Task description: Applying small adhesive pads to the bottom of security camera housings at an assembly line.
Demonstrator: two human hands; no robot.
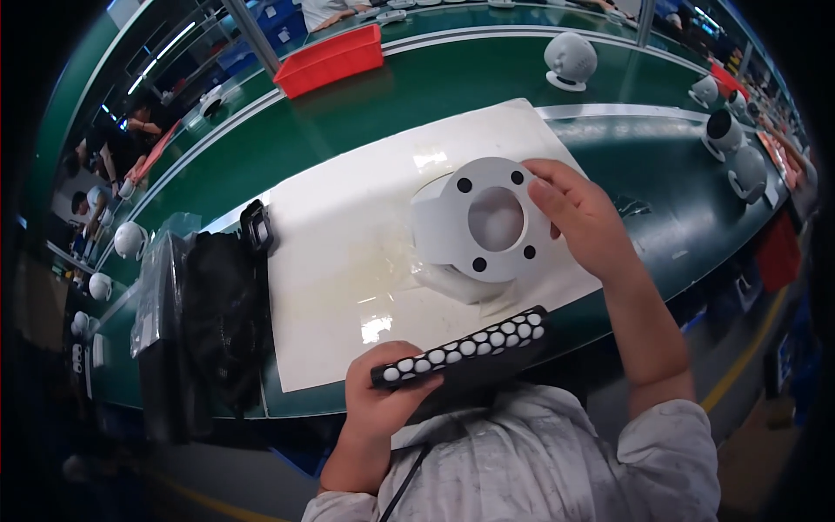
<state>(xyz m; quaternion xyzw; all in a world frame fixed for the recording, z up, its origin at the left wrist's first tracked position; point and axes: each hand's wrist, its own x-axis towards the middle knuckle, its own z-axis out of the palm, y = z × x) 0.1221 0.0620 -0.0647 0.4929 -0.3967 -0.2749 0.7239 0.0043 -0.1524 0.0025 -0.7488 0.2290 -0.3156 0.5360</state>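
Note:
A white device (432, 228) lies on a pale sheet, its ring-shaped base (457, 213) turned up. Around the base's central hole sit several black round pads (479, 264). My right hand (581, 217) is closed at the base's right edge, with thumb and forefinger by the rim; its other fingers are partly hidden. Low in front of me, my left hand (383, 387) grips one end of a narrow black strip (470, 346) covered in rows of white round spots. The strip slants up to the right, near the sheet's front edge.
The pale sheet (326, 261) covers part of a green workbench (626, 157). Black bags (222, 304) and clear plastic packaging (161, 287) lie on the left. Behind are a red bin (330, 63) and a white round device (570, 61); more devices stand right. Other people work farther off.

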